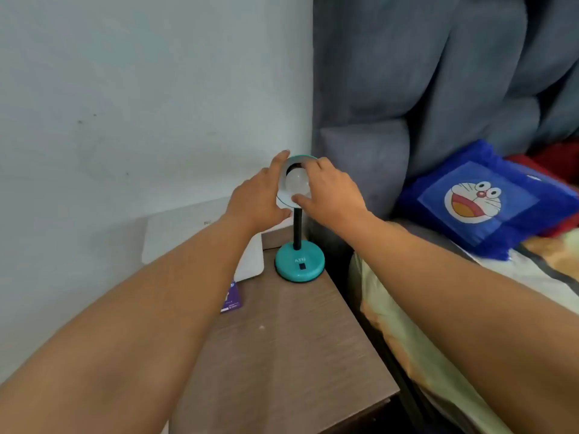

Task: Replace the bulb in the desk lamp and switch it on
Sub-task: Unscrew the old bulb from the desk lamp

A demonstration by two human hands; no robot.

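A desk lamp with a round teal base (299,265) and a black stem stands at the back of a wooden bedside table (291,355). Its shade (297,159) is tilted toward me, showing a white inside. A white bulb (297,183) sits inside the shade. My left hand (260,198) grips the shade's left rim and outer side. My right hand (332,195) has its fingers and thumb closed around the bulb. A black switch (302,266) shows on the front of the base.
A white flat box (200,236) leans against the wall at the table's back left. A small purple carton (231,297) lies in front of it. A bed with a blue cartoon pillow (482,198) and a grey padded headboard (438,89) lies to the right.
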